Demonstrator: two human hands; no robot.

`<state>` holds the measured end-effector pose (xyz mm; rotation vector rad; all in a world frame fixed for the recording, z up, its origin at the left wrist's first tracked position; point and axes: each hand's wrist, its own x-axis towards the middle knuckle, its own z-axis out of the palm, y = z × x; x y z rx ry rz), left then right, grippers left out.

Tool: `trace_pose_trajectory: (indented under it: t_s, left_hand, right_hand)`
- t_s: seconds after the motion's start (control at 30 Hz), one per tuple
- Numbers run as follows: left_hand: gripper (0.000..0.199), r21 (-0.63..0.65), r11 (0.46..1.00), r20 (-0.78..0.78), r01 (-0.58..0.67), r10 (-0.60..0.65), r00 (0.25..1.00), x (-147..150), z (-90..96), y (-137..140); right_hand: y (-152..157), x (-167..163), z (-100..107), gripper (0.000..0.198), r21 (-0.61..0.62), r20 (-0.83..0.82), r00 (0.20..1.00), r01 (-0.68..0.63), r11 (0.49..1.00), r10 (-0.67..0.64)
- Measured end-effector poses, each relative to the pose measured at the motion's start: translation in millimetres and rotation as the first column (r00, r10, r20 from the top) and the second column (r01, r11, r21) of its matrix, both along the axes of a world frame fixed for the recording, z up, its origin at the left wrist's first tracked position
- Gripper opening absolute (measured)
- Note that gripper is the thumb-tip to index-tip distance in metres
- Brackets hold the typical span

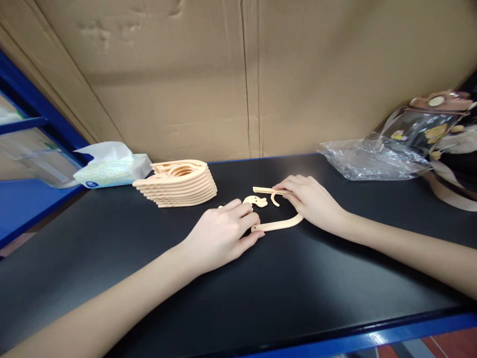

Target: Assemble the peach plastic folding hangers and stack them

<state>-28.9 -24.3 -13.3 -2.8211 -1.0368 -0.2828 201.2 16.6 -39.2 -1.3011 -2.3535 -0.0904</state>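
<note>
Peach-coloured plastic hanger parts lie on the black table in the middle. My left hand (pixel 227 231) rests with bent fingers, its thumb and forefinger at the end of a curved hanger arm (pixel 279 225). Under its fingertips a small flat piece with dark holes (pixel 255 201) sticks out, partly covered. My right hand (pixel 311 201) grips the other side of the curved arm, where its bend goes out of sight beneath the palm. A straight strip (pixel 263 190) and a small hook (pixel 275 200) show beside the right fingertips; how they join is hidden.
A stack of several peach hangers (pixel 179 186) stands to the left on the black table (pixel 238 298). Behind it is a tissue pack (pixel 112 169). Clear plastic film (pixel 376 159) and a drinking bottle (pixel 421 124) are at the back right. Brown cardboard (pixel 186 74) closes off the back.
</note>
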Motion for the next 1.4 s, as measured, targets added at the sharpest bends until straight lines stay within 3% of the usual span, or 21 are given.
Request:
trace_pose_trajectory:
  t_s: [0.3, 0.47, 0.53, 0.63, 0.77, 1.07, 1.4]
  left_hand:
    - [0.027, 0.033, 0.999, 0.093, -0.007, 0.004, 0.996, -2.7, -0.8, 4.5]
    - [0.033, 0.022, 1.0, 0.142, -0.004, 0.001, 0.99, -7.2, -7.6, 13.7]
    - [0.032, -0.007, 1.0, 0.133, -0.011, 0.012, 0.991, -8.0, -9.0, 16.1]
    - [0.028, -0.027, 0.999, 0.111, -0.036, 0.038, 0.993, -8.0, -7.1, 16.6]
    - [0.022, -0.036, 0.995, 0.105, -0.088, 0.091, 0.99, -7.7, -2.4, 15.3]
    - [0.015, -0.168, 0.976, 0.21, -0.142, 0.176, 0.962, -10.2, -3.7, 15.7]
    - [0.029, -0.256, 0.962, 0.344, -0.095, 0.182, 0.921, -9.1, -9.0, 16.2]
  right_hand:
    - [4.3, 3.1, -1.3, 0.028, 0.005, 0.029, 0.998, -0.049, 0.999, 0.049]
    - [-2.1, -0.4, 5.4, 0.026, 0.085, 0.03, 0.998, -0.051, 0.995, 0.048]
    - [-8.7, -3.0, 8.9, 0.027, 0.119, 0.04, 0.988, -0.152, 0.981, 0.148]
    - [-19.4, -7.5, 11.6, 0.035, 0.143, 0.144, 0.925, -0.371, 0.918, 0.351]
    - [-26.3, -12.8, 11.2, 0.029, 0.107, 0.258, 0.847, -0.503, 0.858, 0.465]
    - [-28.3, -13.7, 6.3, 0.032, 0.251, 0.328, 0.867, -0.462, 0.851, 0.375]
    - [-30.0, -12.0, 4.3, 0.03, 0.32, 0.408, 0.873, -0.411, 0.853, 0.267]
